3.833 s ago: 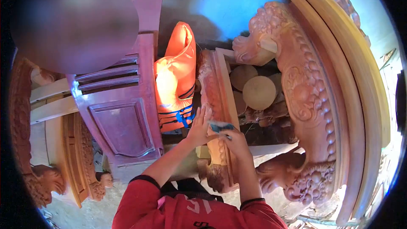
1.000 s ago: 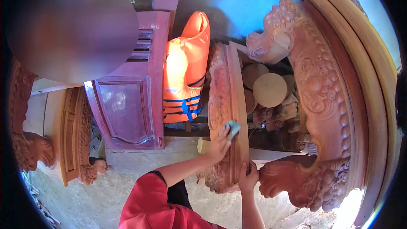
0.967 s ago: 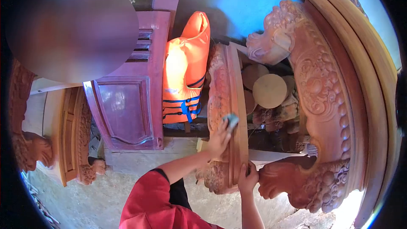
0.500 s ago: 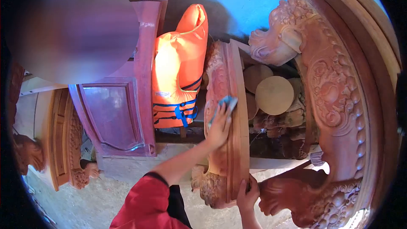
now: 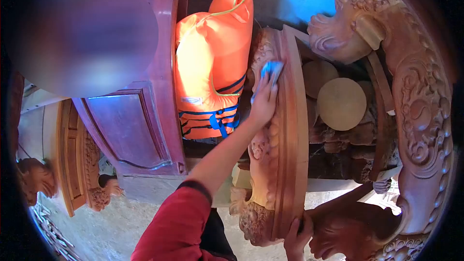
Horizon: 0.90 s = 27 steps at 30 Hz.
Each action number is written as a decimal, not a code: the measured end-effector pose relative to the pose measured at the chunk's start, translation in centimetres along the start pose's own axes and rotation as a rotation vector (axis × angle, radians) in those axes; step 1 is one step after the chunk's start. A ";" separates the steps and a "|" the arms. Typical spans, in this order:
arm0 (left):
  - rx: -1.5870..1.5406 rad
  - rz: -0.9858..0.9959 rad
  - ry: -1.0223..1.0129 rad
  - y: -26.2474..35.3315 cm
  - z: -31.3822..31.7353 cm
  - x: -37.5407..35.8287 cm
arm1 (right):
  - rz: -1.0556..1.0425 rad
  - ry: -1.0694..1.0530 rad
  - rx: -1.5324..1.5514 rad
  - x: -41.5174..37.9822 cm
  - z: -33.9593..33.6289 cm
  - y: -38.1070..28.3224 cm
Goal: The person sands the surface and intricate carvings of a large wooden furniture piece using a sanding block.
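**Sanding pad climbs toward the top of the carved panel**

The left hand (image 5: 263, 104) presses a small blue sanding pad (image 5: 270, 70) flat against the carved wooden panel (image 5: 285, 135), which stands on end in front of the person. The fingers are spread over the pad, pinning it to the wood rather than closing around it. Half a second ago that hand was near the middle of the panel; a second ago it was lower still. So the stroke has run upward along the carved edge, and the pad now sits close to the upper end, just beside the orange life jacket (image 5: 212, 58) hanging behind.

The right hand (image 5: 297, 237) is closed on the panel's lower edge, near the carved foot, as it has been for the last second, steadying the piece.

To the right stands a large carved frame (image 5: 415, 111), with round wooden discs (image 5: 340, 104) stacked between it and the panel. A reddish door (image 5: 130, 125) stands to the left.
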<state>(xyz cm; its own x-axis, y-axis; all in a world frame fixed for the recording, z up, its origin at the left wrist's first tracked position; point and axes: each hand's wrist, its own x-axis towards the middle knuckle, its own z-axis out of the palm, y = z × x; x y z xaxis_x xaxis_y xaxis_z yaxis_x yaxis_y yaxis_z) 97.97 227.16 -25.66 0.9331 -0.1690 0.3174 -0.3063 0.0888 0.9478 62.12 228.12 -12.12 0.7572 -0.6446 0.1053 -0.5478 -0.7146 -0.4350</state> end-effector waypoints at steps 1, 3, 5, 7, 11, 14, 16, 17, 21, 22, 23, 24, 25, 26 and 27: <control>-0.054 -0.016 -0.020 -0.6 -0.6 -2.6 | 0.006 0.001 0.004 0.0 0.0 -0.1; -0.107 -0.036 -0.063 -2.2 -1.4 -5.8 | 0.044 -0.001 0.001 -0.1 -0.1 -0.2; -0.167 -0.139 -0.067 -3.6 -2.1 -6.9 | 0.017 -0.001 -0.024 -0.2 -0.1 -0.1; -0.094 -0.105 -0.025 -4.0 -1.7 -4.5 | -0.037 -0.015 0.006 0.1 -0.3 -0.2; -0.094 -0.046 -0.004 -3.7 -1.3 -3.5 | -0.002 -0.019 0.015 -0.1 -0.1 0.1; -0.092 -0.132 -0.111 -1.0 -2.3 -11.1 | -0.006 0.028 0.007 -0.3 0.1 0.3; -0.071 -0.124 -0.137 1.1 -3.1 -16.1 | 0.098 -0.007 0.062 0.0 0.1 -0.2; -0.075 -0.122 -0.147 0.9 -3.0 -16.9 | 0.106 0.001 0.060 0.0 0.1 -0.1; -0.044 -0.124 -0.094 -1.1 -2.3 -14.3 | 0.065 0.049 0.032 0.0 0.2 -0.5; -0.046 -0.152 -0.077 -1.9 -2.1 -12.0 | 0.052 0.055 0.022 0.0 0.1 -0.8; -0.116 -0.216 -0.079 -2.3 -2.2 -9.6 | 0.057 0.047 0.023 0.0 0.2 -0.9; -0.186 -0.274 -0.079 -2.4 -2.4 -8.3 | 0.068 0.042 0.067 0.1 0.2 -0.9; -0.182 -0.273 -0.081 -2.3 -2.5 -8.6 | 0.079 0.042 0.112 0.2 0.2 -1.0; -0.171 -0.255 -0.143 -2.2 -2.5 -8.9 | 0.079 0.044 0.116 0.2 0.2 -0.9; -0.159 -0.239 -0.205 -1.9 -2.5 -9.5 | 0.095 0.039 0.127 0.2 0.3 -0.8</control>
<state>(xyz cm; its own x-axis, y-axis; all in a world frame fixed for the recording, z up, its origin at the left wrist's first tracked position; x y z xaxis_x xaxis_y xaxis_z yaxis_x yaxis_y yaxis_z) 90.16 231.03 -30.56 0.9128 -0.3954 0.1019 -0.0354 0.1720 0.9845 62.85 228.63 -11.95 0.6885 -0.7194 0.0915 -0.5651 -0.6113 -0.5540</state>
